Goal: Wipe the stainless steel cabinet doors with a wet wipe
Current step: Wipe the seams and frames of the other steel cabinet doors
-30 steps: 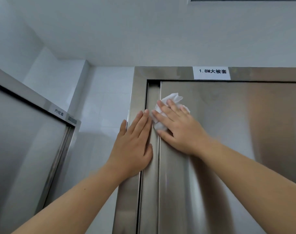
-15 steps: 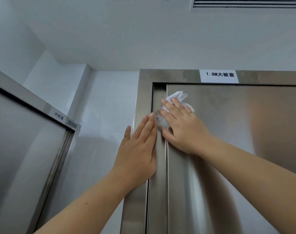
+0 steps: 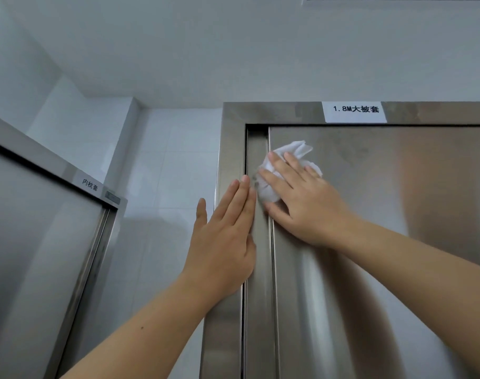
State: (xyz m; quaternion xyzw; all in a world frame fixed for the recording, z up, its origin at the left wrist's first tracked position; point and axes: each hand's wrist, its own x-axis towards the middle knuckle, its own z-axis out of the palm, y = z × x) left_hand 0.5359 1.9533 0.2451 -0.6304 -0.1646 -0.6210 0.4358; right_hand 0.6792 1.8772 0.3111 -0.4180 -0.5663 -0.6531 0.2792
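Stainless steel cabinet door across the right half of head view, brushed, with streaky reflections. Crumpled white wet wipe against door near its top-left corner, just beside the left edge, a little under the top edge. Right hand on wipe, fingers straight and spread, pressing it flat to the door, not curled round it; thumb low, touching door under wipe. Left hand flat on frame left upright, 4 fingers straight and together, holding nothing, fingertips just beside wipe; thumb out past frame's outer edge over tiled wall. White label on frame top rail. Wide stretch of door right of and below wipe; little room up or left before frame. 2nd steel cabinet at left, well apart.
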